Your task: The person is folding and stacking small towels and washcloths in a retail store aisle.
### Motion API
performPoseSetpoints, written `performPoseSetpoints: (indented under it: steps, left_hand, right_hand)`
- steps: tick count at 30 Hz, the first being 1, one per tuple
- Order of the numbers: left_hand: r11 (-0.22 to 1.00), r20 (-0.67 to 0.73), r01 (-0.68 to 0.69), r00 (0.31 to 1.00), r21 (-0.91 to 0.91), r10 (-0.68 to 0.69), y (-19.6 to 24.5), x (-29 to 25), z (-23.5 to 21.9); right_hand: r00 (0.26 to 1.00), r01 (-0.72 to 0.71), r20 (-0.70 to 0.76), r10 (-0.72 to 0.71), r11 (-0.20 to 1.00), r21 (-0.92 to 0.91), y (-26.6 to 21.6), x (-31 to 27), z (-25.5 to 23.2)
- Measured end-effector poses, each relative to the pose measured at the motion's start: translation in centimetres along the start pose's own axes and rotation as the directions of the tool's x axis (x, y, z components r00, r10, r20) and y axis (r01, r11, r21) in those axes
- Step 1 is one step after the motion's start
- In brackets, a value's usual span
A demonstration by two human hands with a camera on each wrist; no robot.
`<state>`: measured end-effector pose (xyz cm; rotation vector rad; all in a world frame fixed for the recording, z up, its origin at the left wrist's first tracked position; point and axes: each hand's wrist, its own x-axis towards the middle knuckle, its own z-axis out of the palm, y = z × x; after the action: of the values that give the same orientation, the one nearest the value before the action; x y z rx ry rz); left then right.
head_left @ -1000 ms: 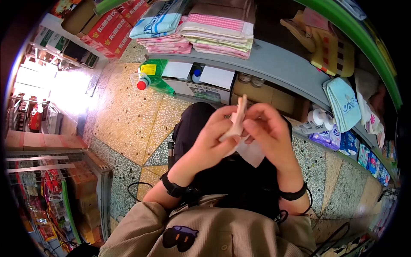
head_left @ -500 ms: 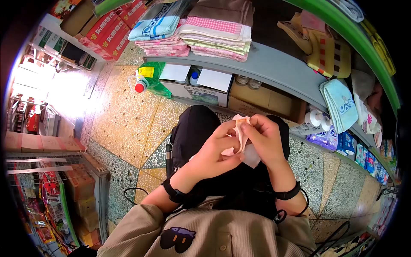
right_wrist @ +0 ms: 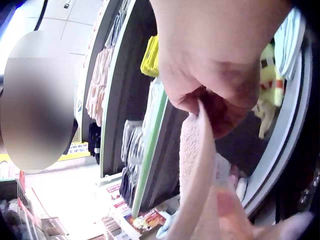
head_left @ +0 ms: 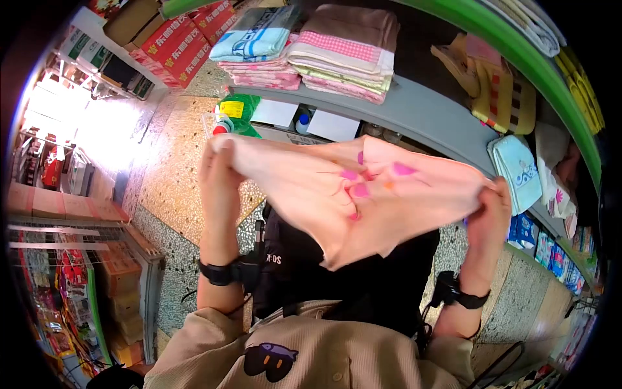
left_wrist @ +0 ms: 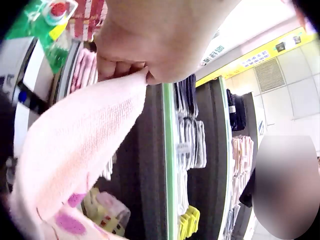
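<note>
A pale pink towel (head_left: 363,194) with magenta petal shapes is stretched in the air above the person's lap, its lower edge hanging in a point. The left hand (head_left: 220,172) pinches its left upper corner; in the left wrist view the fingers of the left hand (left_wrist: 145,45) are curled on the towel (left_wrist: 90,120). At the opposite corner the right hand (head_left: 490,207) grips the cloth, and in the right wrist view the right hand (right_wrist: 215,85) has its fingers curled round the edge of the towel (right_wrist: 195,165).
Folded towels (head_left: 343,48) are stacked on a grey shelf (head_left: 434,110) ahead. Below stand a green bottle (head_left: 238,110) and an open box with white flaps (head_left: 332,124). A light blue towel (head_left: 516,174) hangs at the right. A wire rack (head_left: 58,236) stands at the left.
The hands were close together with the towel bunched between them; they have moved far apart, left and right, and the towel is now spread out between them.
</note>
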<state>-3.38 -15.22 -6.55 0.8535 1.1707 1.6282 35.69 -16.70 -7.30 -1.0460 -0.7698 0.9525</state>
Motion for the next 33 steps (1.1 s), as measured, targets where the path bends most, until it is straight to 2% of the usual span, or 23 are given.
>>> performPoseSetpoints:
  steps: [1,3,4,6,10,11,12,14,15,16,18,19,20,21,22,23,26,27,29,30,31,32,33]
  left_hand:
    - [0.999,-0.088,-0.045,0.995,-0.002,0.045,0.6,1.0,-1.1]
    - [0.984,-0.144,-0.171,0.974,0.044,0.176,1.9,2.2,-3.1]
    - [0.977,-0.167,-0.211,0.962,0.039,0.214,2.4,2.6,-4.1]
    - [0.962,-0.199,-0.250,0.943,0.109,0.268,3.9,3.0,-5.5]
    - [0.898,-0.395,-0.325,0.814,0.298,0.426,5.6,3.4,-8.7]
    - [0.872,-0.432,-0.343,0.766,0.350,0.475,6.1,3.0,-8.9]
    - [0.800,-0.448,-0.371,0.681,0.471,0.579,6.3,2.6,-9.2]
    - [0.623,-0.435,-0.387,0.471,0.680,0.768,6.4,1.7,-9.4]
    - [0.662,-0.473,-0.485,0.465,0.571,0.749,6.9,0.9,-9.2]
    - [0.675,-0.507,-0.584,0.456,0.450,0.732,7.7,-0.2,-8.9]
    - [0.622,-0.560,-0.761,0.439,0.185,0.703,10.2,-1.8,-8.0]
    - [0.663,-0.721,-0.739,0.393,0.121,0.570,12.2,-2.3,-7.2]
    - [0.697,-0.781,-0.716,0.410,0.046,0.471,13.7,-2.6,-6.0]
    - [0.717,-0.830,-0.696,0.420,-0.036,0.366,15.2,-2.9,-4.8]
    - [0.744,-0.806,-0.660,0.495,-0.106,0.324,15.7,-3.1,-2.6]
    - [0.774,-0.773,-0.609,0.570,-0.171,0.278,15.9,-3.6,0.1]
    - [0.871,-0.624,-0.376,0.774,-0.317,0.107,15.3,-5.3,7.6]
    - [0.996,-0.594,-0.084,0.801,0.007,0.072,14.0,-6.4,9.2]
    - [0.988,-0.247,0.042,0.969,0.148,-0.004,9.4,-6.8,10.5]
    - [0.994,0.105,-0.034,0.993,-0.108,0.046,6.5,-6.1,10.5]
    - [0.944,0.328,-0.319,0.886,-0.085,0.329,5.2,-6.2,11.0]
    - [0.821,0.535,-0.556,0.657,-0.130,0.531,4.3,-6.5,11.4]
    - [0.856,0.530,-0.504,0.698,-0.113,0.481,3.7,-6.8,11.4]
  right_hand:
    - [0.999,0.029,-0.017,-0.029,0.999,-0.022,-0.8,0.9,-1.7]
    - [0.996,0.033,-0.078,-0.033,0.999,-0.002,-3.2,1.3,-3.0]
    - [0.979,0.058,-0.193,-0.057,0.998,0.004,-4.4,0.9,-2.0]
    - [0.956,0.092,-0.271,-0.108,0.993,-0.072,-5.1,1.4,-5.1]
    - [0.913,0.226,-0.315,-0.259,0.964,-0.136,-7.0,1.4,-10.6]
    - [0.906,0.270,-0.300,-0.297,0.954,-0.128,-7.1,1.4,-12.5]
    - [0.897,0.317,-0.286,-0.338,0.941,-0.118,-7.4,1.1,-13.5]
    - [0.793,0.435,-0.402,-0.458,0.887,-0.152,-8.3,0.0,-12.4]
    - [0.776,0.470,-0.381,-0.503,0.864,-0.183,-9.3,-1.0,-11.8]
    - [0.789,0.544,-0.233,-0.569,0.823,-0.167,-10.2,-1.7,-12.4]
    - [0.712,0.682,-0.107,-0.694,0.720,-0.129,-12.2,-3.4,-13.6]
    - [0.695,0.717,-0.108,-0.711,0.696,0.028,-13.4,-4.5,-11.7]
    - [0.691,0.617,0.105,-0.715,0.659,0.430,-14.9,-5.0,-12.0]
    - [0.690,0.488,0.192,-0.697,0.645,0.588,-15.9,-5.6,-10.9]
    - [0.596,0.608,0.094,-0.798,0.524,0.596,-15.4,-5.4,-8.7]
    - [0.607,0.626,0.059,-0.792,0.522,0.579,-15.2,-5.4,-6.7]
    - [0.837,0.439,0.106,-0.537,0.774,0.456,-11.6,-4.8,1.4]
    - [0.884,0.345,0.158,-0.439,0.843,0.414,-10.4,-5.3,4.1]
    - [0.856,0.294,0.320,-0.405,0.892,0.342,-9.2,-6.9,9.4]
    - [0.801,0.358,0.426,-0.421,0.907,0.224,-8.0,-7.2,10.8]
    - [0.829,0.243,0.489,-0.272,0.962,0.122,-7.6,-8.2,11.9]
    - [0.780,0.172,0.597,-0.189,0.981,0.086,-7.3,-8.6,12.3]
    - [0.813,0.144,0.558,-0.166,0.986,0.084,-6.0,-9.0,12.6]
